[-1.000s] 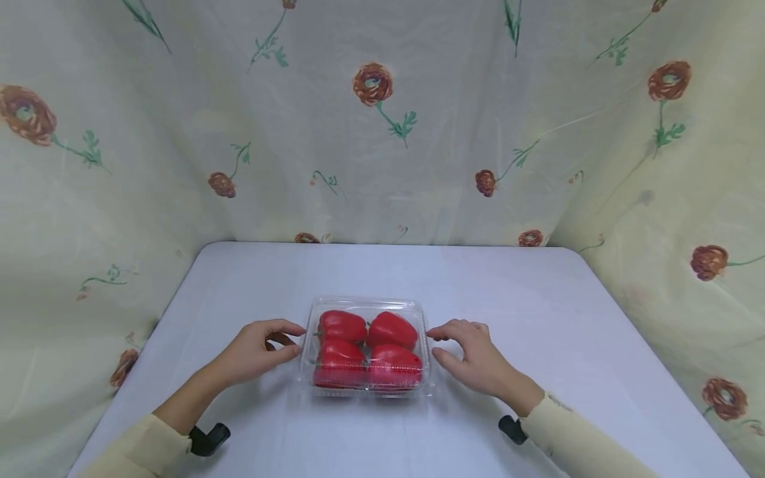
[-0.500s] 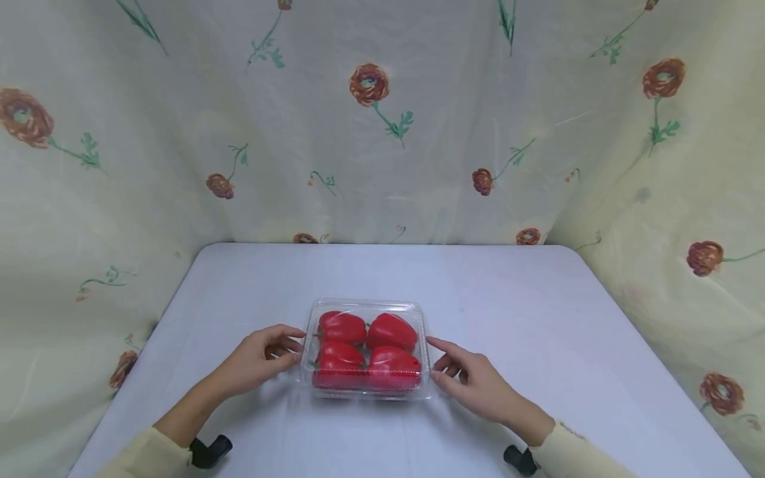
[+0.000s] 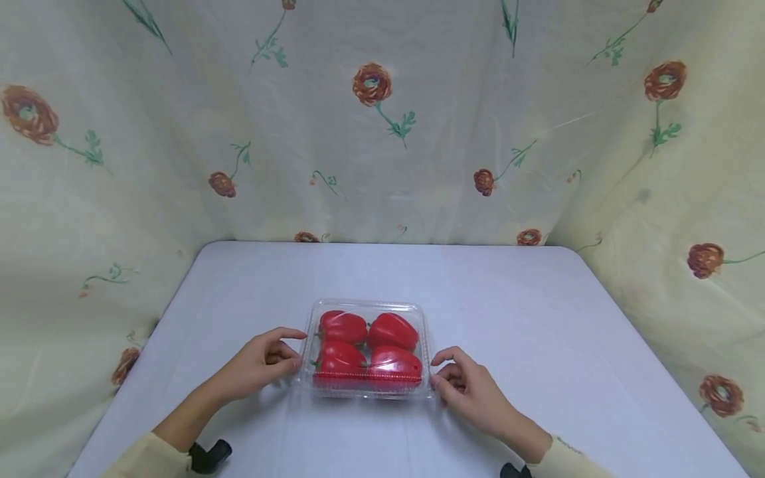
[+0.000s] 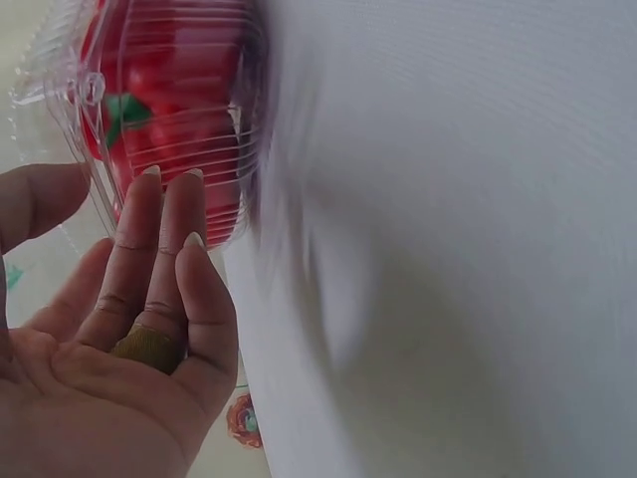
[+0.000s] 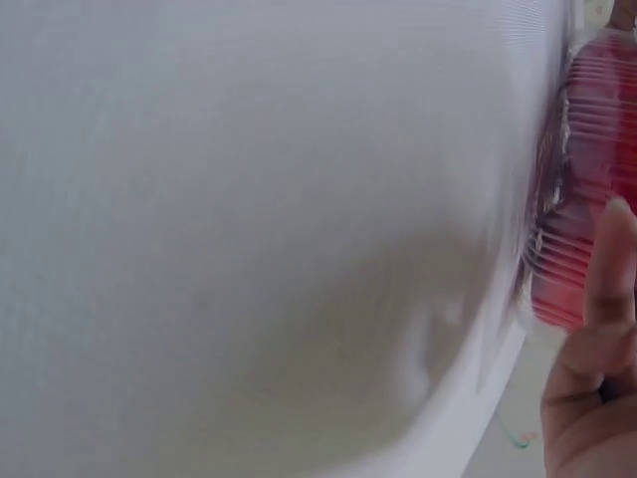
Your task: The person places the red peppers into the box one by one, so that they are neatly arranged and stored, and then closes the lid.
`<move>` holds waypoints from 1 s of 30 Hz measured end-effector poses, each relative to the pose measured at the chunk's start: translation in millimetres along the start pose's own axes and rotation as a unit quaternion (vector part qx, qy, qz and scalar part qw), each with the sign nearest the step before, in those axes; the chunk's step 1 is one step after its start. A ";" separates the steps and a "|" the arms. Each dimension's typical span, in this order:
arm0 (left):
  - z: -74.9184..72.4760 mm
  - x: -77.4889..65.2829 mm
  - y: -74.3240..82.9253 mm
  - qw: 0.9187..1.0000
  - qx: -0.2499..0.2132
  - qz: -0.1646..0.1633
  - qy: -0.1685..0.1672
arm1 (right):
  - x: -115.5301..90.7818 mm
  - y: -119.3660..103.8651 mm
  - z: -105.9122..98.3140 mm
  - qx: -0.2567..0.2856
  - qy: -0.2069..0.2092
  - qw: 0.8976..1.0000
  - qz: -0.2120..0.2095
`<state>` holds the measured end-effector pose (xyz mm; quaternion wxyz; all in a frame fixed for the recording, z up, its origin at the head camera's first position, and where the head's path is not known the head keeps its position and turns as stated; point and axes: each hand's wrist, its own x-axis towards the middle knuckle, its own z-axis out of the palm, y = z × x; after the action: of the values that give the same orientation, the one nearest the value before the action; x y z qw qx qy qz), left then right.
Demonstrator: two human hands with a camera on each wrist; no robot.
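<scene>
A clear plastic clamshell box [image 3: 370, 307] sits on the white table, its lid down over several red bell peppers [image 3: 393, 330]. At its left side is my left hand [image 3: 258, 362], index fingertip right at the lid's edge and the other fingers bent. In the left wrist view, the fingertips [image 4: 151, 174] of this hand lie against the ribbed wall, with the thumb apart from the fingers near the rim. My right hand [image 3: 472, 393] is at the front right corner. Its thumb tip meets the corner's edge in the head view; the index finger is bent beside the wall.
The white table [image 3: 478, 285] extends around the box on every side. A cream curtain with printed flowers [image 3: 442, 153] hangs behind it and along both sides. A black wrist camera [image 3: 210, 457] shows below the left sleeve.
My right hand has slid down along the box's right side to its front corner, its fingers bending more. My left hand has dropped slightly at the left side. The box stays in place.
</scene>
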<state>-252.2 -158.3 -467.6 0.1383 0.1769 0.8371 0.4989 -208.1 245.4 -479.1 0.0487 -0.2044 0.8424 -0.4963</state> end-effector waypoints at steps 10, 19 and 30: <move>1.1 -2.1 0.4 1.000 0.019 -0.009 0.020 | -3.4 3.5 -5.0 0.114 -0.073 0.991 0.020; -3.7 -5.3 0.7 1.000 0.015 -0.010 -0.002 | 2.7 -4.5 -1.3 0.179 -0.114 0.968 0.134; -4.2 -9.3 0.8 0.995 -0.041 -0.017 -0.091 | -0.6 -7.8 4.3 0.230 -0.082 0.952 0.184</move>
<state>-245.5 -165.3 -464.4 0.2288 0.2017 0.8030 0.5121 -204.0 238.8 -474.7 0.2533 -0.0692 0.7215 -0.6408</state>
